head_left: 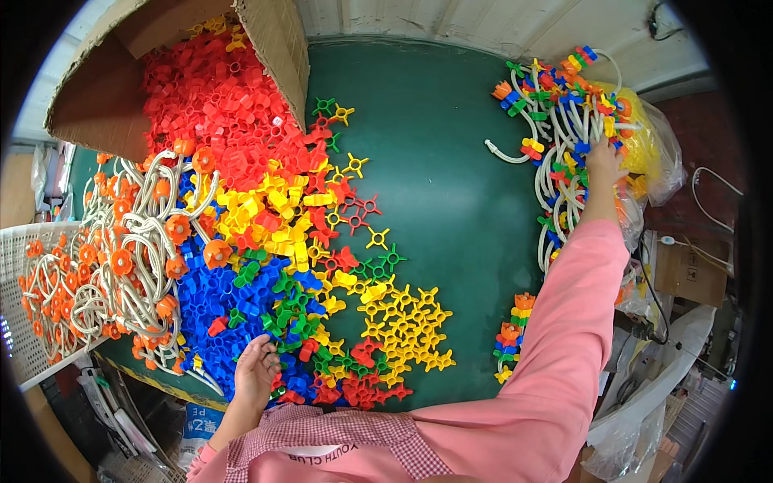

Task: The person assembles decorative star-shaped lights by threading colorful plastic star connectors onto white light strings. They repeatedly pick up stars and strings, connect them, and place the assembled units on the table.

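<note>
My right hand (604,163) reaches out to the far right, over a heap of white cords strung with coloured plastic pieces (564,173). Its fingers look apart, with no piece plainly held in them. Close to my body, my left hand (254,372) is at the near edge of a pile of blue plastic pieces (217,302). The left fingers are curled together, and whatever may be inside them is hidden. Green clip-like pieces (296,322) and a red piece (308,349) lie just beyond that hand. Yellow star-shaped pieces (415,322) spread farther right.
A tipped cardboard box (274,56) spills red pieces (217,105) at the back left. Yellow clips (266,205) lie before it. White cords with orange ends (145,241) overflow a white basket (48,366) at left. Right of the green table (451,185) are plastic bags (656,153).
</note>
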Demonstrator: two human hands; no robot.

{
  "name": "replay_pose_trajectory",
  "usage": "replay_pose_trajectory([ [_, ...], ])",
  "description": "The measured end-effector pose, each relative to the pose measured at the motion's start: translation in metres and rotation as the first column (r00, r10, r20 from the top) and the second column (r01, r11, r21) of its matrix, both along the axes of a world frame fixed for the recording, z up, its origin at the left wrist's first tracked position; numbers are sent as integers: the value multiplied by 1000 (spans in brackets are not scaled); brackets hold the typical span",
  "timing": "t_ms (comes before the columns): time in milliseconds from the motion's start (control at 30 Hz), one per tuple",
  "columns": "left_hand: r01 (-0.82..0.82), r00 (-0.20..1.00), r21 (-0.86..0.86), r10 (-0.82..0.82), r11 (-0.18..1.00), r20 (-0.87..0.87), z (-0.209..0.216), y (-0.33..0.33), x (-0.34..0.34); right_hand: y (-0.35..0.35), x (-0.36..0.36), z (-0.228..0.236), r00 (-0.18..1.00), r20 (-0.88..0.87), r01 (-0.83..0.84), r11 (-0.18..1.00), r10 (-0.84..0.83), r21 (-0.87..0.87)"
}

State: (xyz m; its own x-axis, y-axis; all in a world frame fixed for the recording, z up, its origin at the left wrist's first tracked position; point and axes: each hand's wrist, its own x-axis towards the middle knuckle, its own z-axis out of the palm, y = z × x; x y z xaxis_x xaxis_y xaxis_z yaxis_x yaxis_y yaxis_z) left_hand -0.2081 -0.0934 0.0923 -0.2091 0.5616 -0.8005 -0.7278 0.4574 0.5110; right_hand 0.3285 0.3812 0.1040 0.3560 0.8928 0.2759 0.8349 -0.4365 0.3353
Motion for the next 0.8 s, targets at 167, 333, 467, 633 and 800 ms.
replay_pose_trajectory([
  [167, 9, 999, 38, -10, 999, 33, 0, -7, 2, -29, 4, -13, 991, 83, -108, 992, 102, 66],
  [333, 42, 999, 70, -41, 997, -15, 13, -22, -1, -103, -42, -37, 834, -23, -504, 778, 551, 374],
  [467, 85, 993, 36, -81, 996, -86, 21, -42, -11, -219, -157, -110, 478, -566, -783, 618, 671, 72],
  [633, 148, 979, 112, -130, 983, -156, 30, -72, -27, -344, -271, -143, 362, -809, -778, 628, 463, 11],
  [800, 181, 902, 120, -116, 976, -417, 28, -96, -67, -393, -282, -116, 429, -754, -832, 542, 498, -115],
])
